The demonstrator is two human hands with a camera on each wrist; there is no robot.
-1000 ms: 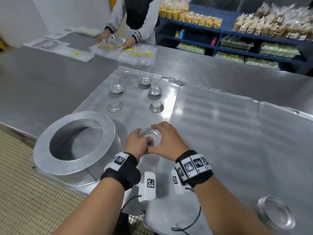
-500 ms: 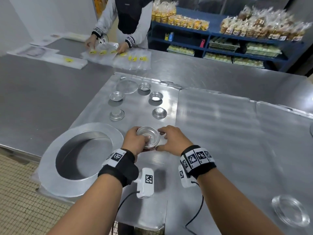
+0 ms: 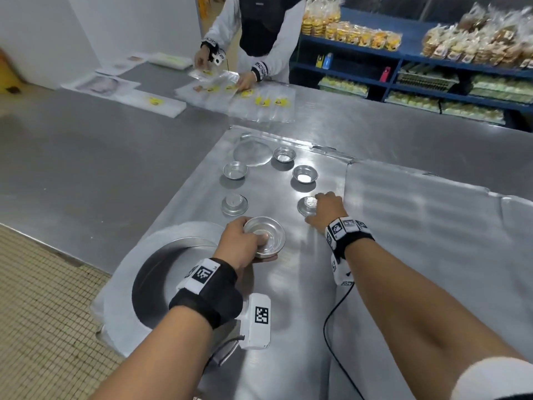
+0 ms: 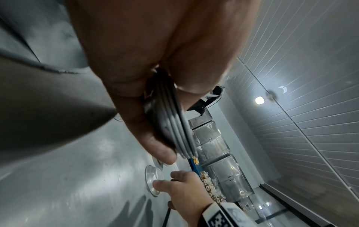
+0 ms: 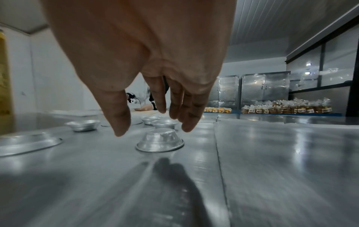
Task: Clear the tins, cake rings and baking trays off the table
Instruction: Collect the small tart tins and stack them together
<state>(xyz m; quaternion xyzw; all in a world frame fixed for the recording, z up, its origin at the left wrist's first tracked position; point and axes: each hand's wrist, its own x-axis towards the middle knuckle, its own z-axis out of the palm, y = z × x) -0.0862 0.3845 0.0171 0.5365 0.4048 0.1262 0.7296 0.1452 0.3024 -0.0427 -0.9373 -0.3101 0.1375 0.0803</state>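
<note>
Clearly the gathering of the small tins was under way. The left hand gripped a nested stack of tins just above the table, thumb pressed inside the top one and fingers curled beneath; the left wrist view showed several rims packed together between thumb and fingers. The right hand hovered over an upturned tin standing rim-down on a baking tray — its fingers were spread and pointing down around the tin, thumb on one side and the rest on the other, and as far as the right wrist view showed they had not closed on it and held nothing.

Four more small tins waited farther back on the same tray: another upturned one to the left, and three sitting mouth-up beside a flat round disc. A large cake ring lay near the table's front edge, close under the left forearm.

The step in hand looked like picking up the nearest upturned tin. The next move would call for lowering the right fingers, pinching the tin's sloping sides, then turning it over so it could drop into the stack — its smooth tapered wall could slip.
</note>
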